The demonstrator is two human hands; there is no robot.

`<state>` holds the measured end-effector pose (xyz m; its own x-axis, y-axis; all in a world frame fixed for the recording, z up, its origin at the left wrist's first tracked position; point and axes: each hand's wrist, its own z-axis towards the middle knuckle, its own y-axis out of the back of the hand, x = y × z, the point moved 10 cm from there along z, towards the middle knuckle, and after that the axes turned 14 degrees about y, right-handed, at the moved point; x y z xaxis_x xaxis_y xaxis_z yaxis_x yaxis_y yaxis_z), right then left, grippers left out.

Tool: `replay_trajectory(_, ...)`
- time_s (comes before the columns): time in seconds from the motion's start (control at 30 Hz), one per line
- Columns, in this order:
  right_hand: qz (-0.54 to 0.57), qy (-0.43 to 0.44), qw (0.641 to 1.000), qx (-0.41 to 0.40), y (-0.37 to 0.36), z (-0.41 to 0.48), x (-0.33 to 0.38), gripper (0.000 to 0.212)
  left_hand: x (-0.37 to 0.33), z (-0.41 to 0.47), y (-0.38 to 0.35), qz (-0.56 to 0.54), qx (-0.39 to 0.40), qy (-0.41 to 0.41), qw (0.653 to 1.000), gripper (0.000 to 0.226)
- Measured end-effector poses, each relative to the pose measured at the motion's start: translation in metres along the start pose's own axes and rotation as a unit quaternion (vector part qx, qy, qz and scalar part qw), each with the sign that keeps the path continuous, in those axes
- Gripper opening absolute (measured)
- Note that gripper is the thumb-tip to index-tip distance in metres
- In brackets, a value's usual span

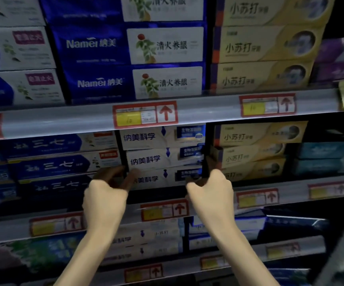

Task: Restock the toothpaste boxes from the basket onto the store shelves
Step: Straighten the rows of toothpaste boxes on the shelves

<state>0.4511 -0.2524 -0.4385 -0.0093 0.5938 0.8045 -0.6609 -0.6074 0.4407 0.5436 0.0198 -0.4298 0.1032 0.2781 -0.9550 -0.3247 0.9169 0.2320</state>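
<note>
Step in hand: seating one box in its slot on the middle shelf (293, 191). The basket is out of view.

- Where it is: white toothpaste box (162, 178), bottom of a column, with two matching boxes (146, 159) stacked directly on it. Blue boxes (51, 167) stand just to its left and yellow boxes (249, 159) just to its right. It sits above the red-framed price tag (163, 210) on the shelf rail.
- Grip, left hand (105, 195): fingers curled, thumb lying across the front face at the box's left end, the other fingers reaching into the dark gap beside the blue boxes. I read this as a pinch on that end.
- Grip, right hand (210, 190): fingers curled round the box's right end, tips going up into the shadow beside the yellow boxes. The light is poor, so the exact contact is hard to make out.
- Orientation: long axis runs left to right, parallel to the shelf edge. The printed broad face points out at me and the lettering reads upright. The ends point at the neighbouring columns.

Judgement: placement looks nearly done. The box seems level and in line with the two above, though its lower edge is lost in shadow.

Next move calls for an even push from both ends until the front face is flush with the boxes above. Then I let go without tugging the column forward and draw my fingers out of the narrow side gaps. Risk: an uneven push skews the box or shifts the two resting on it.
</note>
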Motion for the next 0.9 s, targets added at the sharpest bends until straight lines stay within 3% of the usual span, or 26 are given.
replay_trajectory(0.17,0.025,-0.007,1.000,0.006,-0.010,0.006,-0.001,0.027,0.000,0.007,-0.003,-0.021,0.031,-0.011,0.999,0.037)
replay_trajectory(0.3,0.026,-0.006,0.999,-0.036,-0.006,0.009,-0.007,0.031,-0.002,0.009,-0.001,-0.035,0.032,-0.019,0.999,0.027)
replay_trajectory(0.43,0.011,0.011,0.995,-0.096,0.003,0.012,-0.011,0.018,-0.001,0.008,0.001,-0.059,0.027,-0.027,0.998,0.023)
replay_trajectory(0.6,-0.034,0.031,0.988,-0.146,0.011,0.013,-0.006,0.022,0.004,0.013,0.003,-0.060,0.021,-0.032,0.997,0.020)
replay_trajectory(0.9,-0.040,0.046,0.985,-0.160,0.012,0.018,-0.014,0.002,0.009,0.016,0.003,-0.061,0.016,-0.022,0.998,0.016)
